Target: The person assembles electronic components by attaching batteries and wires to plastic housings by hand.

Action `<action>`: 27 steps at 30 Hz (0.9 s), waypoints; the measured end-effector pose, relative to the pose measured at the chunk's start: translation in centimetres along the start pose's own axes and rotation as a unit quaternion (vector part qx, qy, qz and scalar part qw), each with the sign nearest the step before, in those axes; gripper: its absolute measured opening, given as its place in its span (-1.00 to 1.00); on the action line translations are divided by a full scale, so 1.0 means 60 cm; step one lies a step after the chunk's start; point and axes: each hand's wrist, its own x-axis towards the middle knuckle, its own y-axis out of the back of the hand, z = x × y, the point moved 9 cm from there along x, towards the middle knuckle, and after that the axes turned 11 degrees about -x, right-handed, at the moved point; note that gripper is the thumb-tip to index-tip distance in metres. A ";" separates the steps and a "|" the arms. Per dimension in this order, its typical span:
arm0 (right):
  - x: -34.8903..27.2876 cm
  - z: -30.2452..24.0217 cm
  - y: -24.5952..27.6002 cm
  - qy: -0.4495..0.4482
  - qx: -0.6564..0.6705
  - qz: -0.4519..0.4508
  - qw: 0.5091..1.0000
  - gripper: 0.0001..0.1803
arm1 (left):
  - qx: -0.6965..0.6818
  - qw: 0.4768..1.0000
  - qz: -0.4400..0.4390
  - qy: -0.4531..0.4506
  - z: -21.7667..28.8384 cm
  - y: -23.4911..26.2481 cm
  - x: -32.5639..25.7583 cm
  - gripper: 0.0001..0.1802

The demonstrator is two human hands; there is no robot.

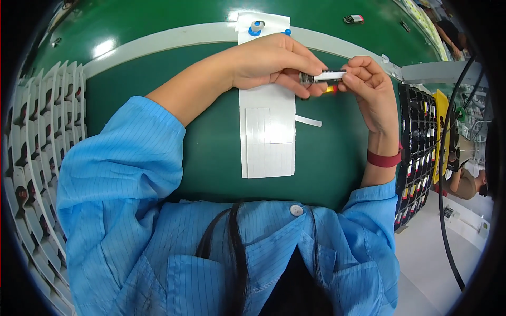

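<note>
My left hand [279, 62] and my right hand [371, 89] pinch a small dark circuit board [305, 78] at its two ends, above the far part of the green mat. Along the board lies a narrow white adhesive strip [328, 75]. Just under it shows a small red and yellow part [330, 89], partly hidden by fingers. Below my left hand is a white sheet of labels [269, 131], lying flat on the mat. A loose white strip [309, 121] sticks out from its right edge. A red band [383, 158] circles my right wrist.
White slotted trays [45, 137] are stacked at the left. Black trays [416, 158] with small parts line the right, beside a yellow tray [440, 121]. At the back sit a blue and white object [256, 28] and a small device [353, 19]. A black cable [444, 210] hangs at right, near other people.
</note>
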 end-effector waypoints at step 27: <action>-0.022 -0.045 -0.027 0.111 -0.082 0.055 0.989 -0.80 | -0.013 1.000 0.019 -0.010 -0.006 -0.013 0.001 -0.64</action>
